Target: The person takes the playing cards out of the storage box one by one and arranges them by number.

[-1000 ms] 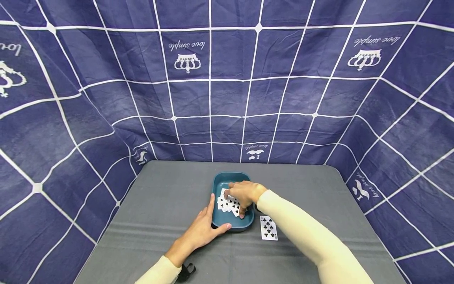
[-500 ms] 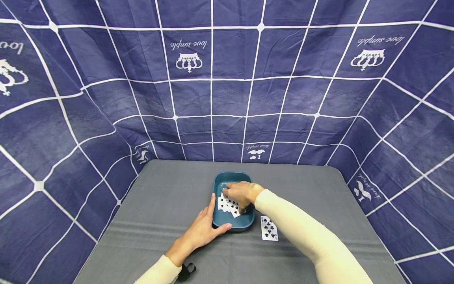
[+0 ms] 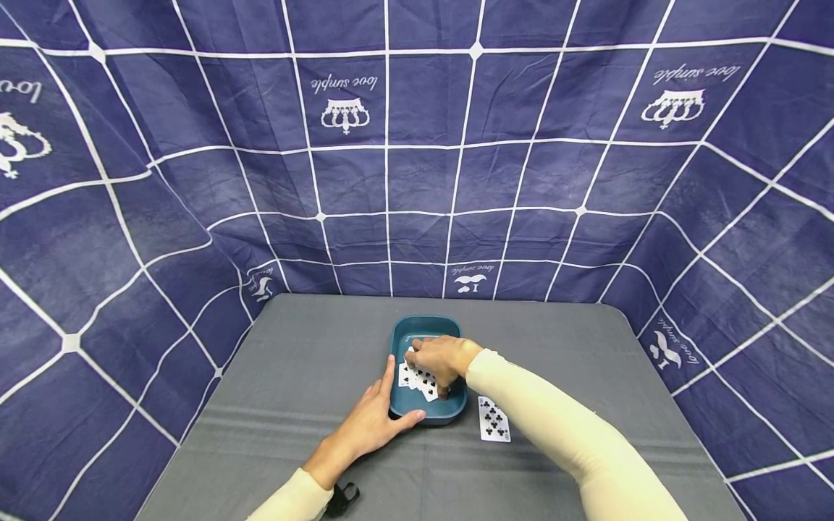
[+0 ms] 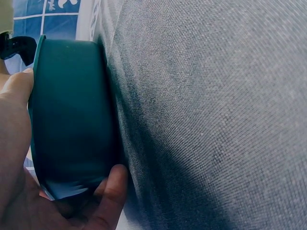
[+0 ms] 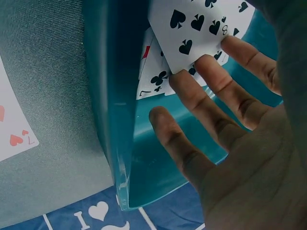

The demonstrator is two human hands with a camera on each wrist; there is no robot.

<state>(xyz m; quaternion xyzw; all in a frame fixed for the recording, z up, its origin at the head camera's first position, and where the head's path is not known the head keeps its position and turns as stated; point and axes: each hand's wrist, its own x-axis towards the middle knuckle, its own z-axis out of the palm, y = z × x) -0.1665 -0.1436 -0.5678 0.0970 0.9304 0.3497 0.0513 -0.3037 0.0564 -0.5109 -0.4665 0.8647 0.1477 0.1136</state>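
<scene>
A teal tray stands on the grey table, with overlapping spade and club cards inside. My left hand lies against its left side, fingers extended and thumb at the near rim; in the left wrist view the hand spans the tray's outer wall. Reaching in from the right, my right hand touches the cards. In the right wrist view its spread fingers meet the edge of an eight of spades, above a seven of clubs; the thumb is hidden there.
A clubs card lies face up right of the tray, beside my right sleeve. A seven of hearts rests outside the tray in the right wrist view. Blue curtains with white lines surround the table's back and sides.
My right hand has moved slightly left and nearer within the tray, and the cards beneath it have shifted a little left. My left hand has stayed in place.
</scene>
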